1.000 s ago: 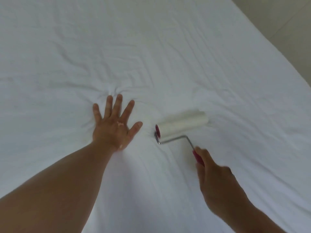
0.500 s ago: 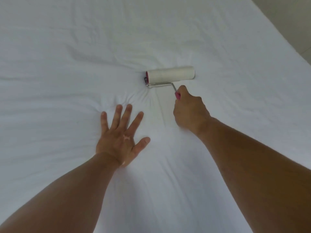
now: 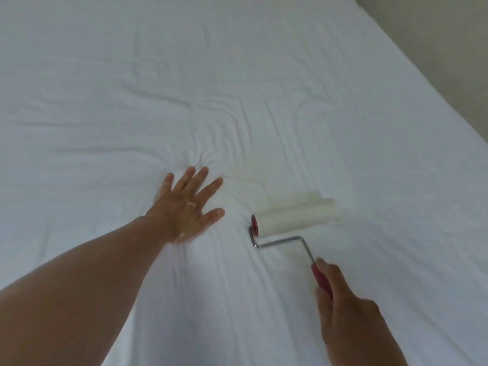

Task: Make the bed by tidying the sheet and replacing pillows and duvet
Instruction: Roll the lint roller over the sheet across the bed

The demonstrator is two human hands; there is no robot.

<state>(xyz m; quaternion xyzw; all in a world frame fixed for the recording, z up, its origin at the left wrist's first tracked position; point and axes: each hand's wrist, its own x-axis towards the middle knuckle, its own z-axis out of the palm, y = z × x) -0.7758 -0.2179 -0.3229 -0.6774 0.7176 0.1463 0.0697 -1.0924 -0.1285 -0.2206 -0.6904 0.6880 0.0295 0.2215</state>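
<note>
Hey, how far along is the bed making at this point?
Done: the white sheet is spread across the bed. In hand: the left hand presses flat on it while the right hand holds a red-handled lint roller against it, beside creases near the middle. Left: smoothing those creases, then pillows and duvet, neither in view.

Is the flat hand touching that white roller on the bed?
Apart. The head view shows bare sheet between the left hand's thumb and the roller's red end.

surface: white creased bed sheet (image 3: 264, 75) | lying on it: lint roller (image 3: 295, 216) | left hand (image 3: 184, 207) pressed flat
</note>
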